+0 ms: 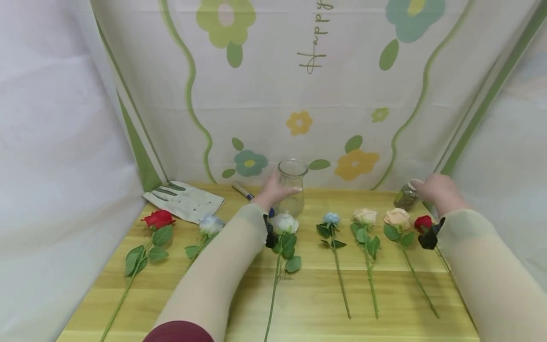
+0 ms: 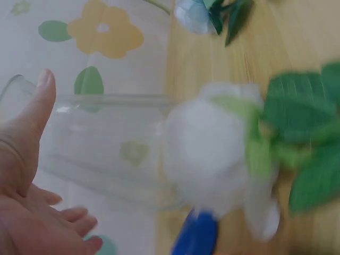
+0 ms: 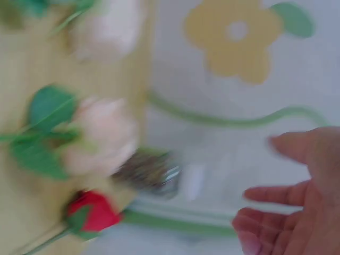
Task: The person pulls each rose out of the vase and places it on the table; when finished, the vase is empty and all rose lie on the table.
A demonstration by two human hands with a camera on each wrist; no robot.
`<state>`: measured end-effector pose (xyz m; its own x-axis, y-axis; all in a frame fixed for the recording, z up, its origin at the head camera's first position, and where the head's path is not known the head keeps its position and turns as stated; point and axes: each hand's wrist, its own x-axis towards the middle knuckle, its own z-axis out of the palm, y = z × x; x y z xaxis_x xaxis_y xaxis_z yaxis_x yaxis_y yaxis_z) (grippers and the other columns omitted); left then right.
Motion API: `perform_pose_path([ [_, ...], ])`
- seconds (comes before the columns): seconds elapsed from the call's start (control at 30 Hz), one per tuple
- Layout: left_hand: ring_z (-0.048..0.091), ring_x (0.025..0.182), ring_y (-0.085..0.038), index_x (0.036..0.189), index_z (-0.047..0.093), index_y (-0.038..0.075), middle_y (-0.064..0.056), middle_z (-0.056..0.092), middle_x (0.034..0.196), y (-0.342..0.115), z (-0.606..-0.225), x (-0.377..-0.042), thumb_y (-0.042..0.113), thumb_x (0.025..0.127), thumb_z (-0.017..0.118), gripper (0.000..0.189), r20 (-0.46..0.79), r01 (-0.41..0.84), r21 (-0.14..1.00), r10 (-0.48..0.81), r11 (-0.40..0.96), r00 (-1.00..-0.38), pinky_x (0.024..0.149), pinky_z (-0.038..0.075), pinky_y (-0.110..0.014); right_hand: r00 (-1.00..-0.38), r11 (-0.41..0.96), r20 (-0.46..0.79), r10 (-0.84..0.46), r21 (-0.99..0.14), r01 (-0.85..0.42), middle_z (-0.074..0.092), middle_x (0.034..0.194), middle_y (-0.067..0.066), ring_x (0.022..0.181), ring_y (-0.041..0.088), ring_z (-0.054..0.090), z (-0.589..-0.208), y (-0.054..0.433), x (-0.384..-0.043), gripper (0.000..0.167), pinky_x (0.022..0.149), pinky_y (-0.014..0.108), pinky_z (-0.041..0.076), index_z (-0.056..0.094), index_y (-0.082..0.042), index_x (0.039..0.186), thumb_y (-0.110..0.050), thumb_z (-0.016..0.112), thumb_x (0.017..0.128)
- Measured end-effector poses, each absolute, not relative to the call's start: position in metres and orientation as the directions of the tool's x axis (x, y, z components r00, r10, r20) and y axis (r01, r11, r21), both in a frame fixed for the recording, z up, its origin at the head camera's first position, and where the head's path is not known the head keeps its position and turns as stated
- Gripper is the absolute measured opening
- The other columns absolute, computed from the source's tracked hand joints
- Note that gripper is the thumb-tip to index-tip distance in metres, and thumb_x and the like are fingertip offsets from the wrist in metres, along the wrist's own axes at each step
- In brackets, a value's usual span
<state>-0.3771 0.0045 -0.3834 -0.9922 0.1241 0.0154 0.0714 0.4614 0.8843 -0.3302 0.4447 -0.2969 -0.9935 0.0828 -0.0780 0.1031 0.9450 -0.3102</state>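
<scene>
A clear glass vase (image 1: 295, 205) stands at the back of the wooden table. My left hand (image 1: 273, 191) is beside it, thumb stretched out and fingers spread around its side. In the left wrist view the thumb overlaps the vase (image 2: 111, 143) near its rim. At the back right, a small jar (image 1: 405, 198) with a white lid has dark bits inside. My right hand (image 1: 440, 191) is over by that lid. In the right wrist view its fingers are apart, with a gap between them and the blurred jar (image 3: 150, 172).
Stemmed flowers lie in a row: a red rose (image 1: 158, 219), pale blue rose (image 1: 211, 224), white rose (image 1: 285, 223), small blue flower (image 1: 331, 218), cream rose (image 1: 364, 217), peach rose (image 1: 397, 218) and smaller red rose (image 1: 423, 223). White gloves (image 1: 188, 202) and a wooden-handled tool (image 1: 241, 190) lie back left.
</scene>
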Motion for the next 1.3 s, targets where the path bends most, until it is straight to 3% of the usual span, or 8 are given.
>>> perform_pose_path([
  [0.07,0.009,0.148,-0.036,0.159,0.001,0.011,-0.016,0.003,0.164,-0.009,-0.378,-0.375,0.055,0.079,0.078,0.12,-0.004,0.064,0.851,0.128,0.521,-0.992,0.115,0.016,-0.051,-0.997,0.951,0.061,0.041,-0.308,0.02,0.027,0.14,0.047,0.127,0.065,0.023,-0.284,0.43,-0.337,0.093,0.104,0.071,0.018,0.03,0.019,0.142,-0.063,0.02,0.101],
  [0.17,-0.003,0.148,-0.037,0.159,-0.008,0.019,-0.01,-0.01,0.164,-0.037,-0.358,-0.373,0.063,0.083,0.069,0.116,0.086,0.135,0.783,0.11,0.607,-0.99,0.115,0.008,-0.056,-0.971,0.955,0.236,-0.036,-0.277,-0.103,0.003,0.154,0.039,0.138,0.059,-0.003,-0.269,0.413,-0.343,0.083,0.108,0.068,-0.003,0.011,0.005,0.155,-0.06,0.018,0.103],
  [0.23,-0.009,0.148,-0.034,0.158,-0.012,0.025,-0.006,-0.016,0.163,-0.061,-0.34,-0.371,0.068,0.087,0.058,0.108,0.199,0.22,0.685,0.112,0.695,-0.974,0.113,0.003,-0.059,-0.948,0.96,0.309,-0.073,-0.237,-0.151,-0.008,0.158,0.031,0.141,0.053,-0.012,-0.259,0.402,-0.343,0.078,0.109,0.066,-0.008,0.003,-0.007,0.158,-0.059,0.022,0.103],
  [0.37,-0.018,0.147,-0.028,0.156,-0.014,0.03,0.001,-0.023,0.161,-0.109,-0.306,-0.367,0.07,0.095,0.035,0.088,0.373,0.341,0.34,0.207,0.877,-0.904,0.112,-0.009,-0.059,-0.919,0.972,0.359,-0.166,-0.094,-0.213,-0.021,0.159,0.02,0.142,0.045,-0.021,-0.242,0.381,-0.341,0.079,0.108,0.063,-0.016,-0.005,-0.017,0.159,-0.059,0.031,0.102],
  [0.53,-0.024,0.145,-0.024,0.156,-0.016,0.028,0.002,-0.023,0.16,-0.154,-0.298,-0.357,0.071,0.097,0.026,0.084,0.366,0.348,0.098,0.291,0.933,-0.884,0.109,-0.02,-0.055,-0.878,0.953,0.373,-0.301,0.079,-0.293,-0.023,0.159,0.012,0.143,0.04,-0.023,-0.247,0.351,-0.344,0.083,0.107,0.056,-0.02,-0.006,-0.019,0.159,-0.06,0.037,0.101],
  [0.67,-0.026,0.144,-0.024,0.156,-0.012,0.027,-0.002,-0.019,0.161,-0.172,-0.313,-0.351,0.07,0.097,0.03,0.085,0.31,0.329,0.001,0.312,0.944,-0.898,0.107,-0.023,-0.055,-0.854,0.917,0.333,-0.399,0.162,-0.366,-0.022,0.16,0.007,0.143,0.034,-0.023,-0.28,0.333,-0.348,0.085,0.107,0.051,-0.021,-0.002,-0.022,0.159,-0.063,0.04,0.098],
  [0.9,-0.019,0.146,-0.026,0.159,-0.005,0.027,-0.006,-0.016,0.163,-0.18,-0.337,-0.348,0.071,0.096,0.035,0.087,0.239,0.323,-0.151,0.352,0.934,-0.905,0.109,-0.021,-0.056,-0.838,0.886,0.292,-0.461,0.199,-0.418,-0.013,0.163,0.009,0.145,0.031,-0.021,-0.321,0.321,-0.351,0.087,0.111,0.06,-0.012,0.007,-0.023,0.16,-0.067,0.045,0.095],
  [1.3,-0.022,0.145,-0.026,0.158,-0.006,0.028,-0.004,-0.016,0.162,-0.183,-0.348,-0.349,0.073,0.095,0.034,0.087,0.223,0.32,-0.133,0.343,0.938,-0.913,0.104,-0.029,-0.051,-0.831,0.87,0.269,-0.486,0.238,-0.432,-0.014,0.163,0.01,0.145,0.03,-0.022,-0.331,0.317,-0.349,0.089,0.11,0.053,-0.019,0.006,-0.023,0.16,-0.069,0.042,0.094],
])
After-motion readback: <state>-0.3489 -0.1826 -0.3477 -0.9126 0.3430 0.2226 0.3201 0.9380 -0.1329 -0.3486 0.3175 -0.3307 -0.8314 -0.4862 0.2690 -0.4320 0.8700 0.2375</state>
